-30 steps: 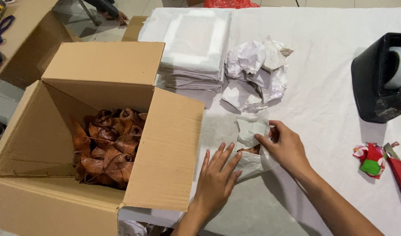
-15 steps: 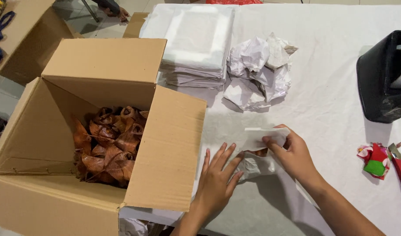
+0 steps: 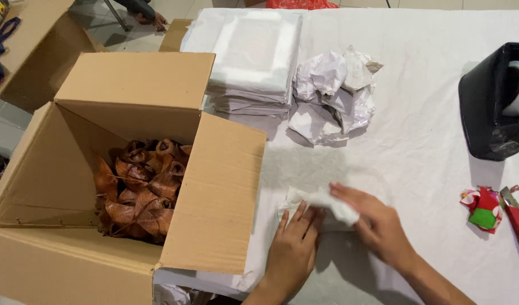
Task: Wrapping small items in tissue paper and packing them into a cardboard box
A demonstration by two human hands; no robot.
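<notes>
On the white-covered table [image 3: 429,141], my left hand [image 3: 293,248] lies flat with fingers spread on a sheet of white wrapping paper [image 3: 321,206]. My right hand [image 3: 372,223] presses down on a small white paper-wrapped bundle on the same sheet, fingers folded over its top edge. Whatever is inside the bundle is hidden by paper. An open cardboard box [image 3: 129,169] stands to the left, holding several brown leaf-shaped wooden pieces [image 3: 141,181].
A stack of flat white paper sheets [image 3: 254,56] lies at the back, with crumpled white paper [image 3: 336,90] beside it. A black tape dispenser [image 3: 494,101] stands at the right edge. Red and green scraps [image 3: 483,209] lie near the right front. Another cardboard box [image 3: 27,45] is at far left.
My right hand folded the paper flap down over the brown item, which is now covered. My left hand shifted slightly right against the bundle.
</notes>
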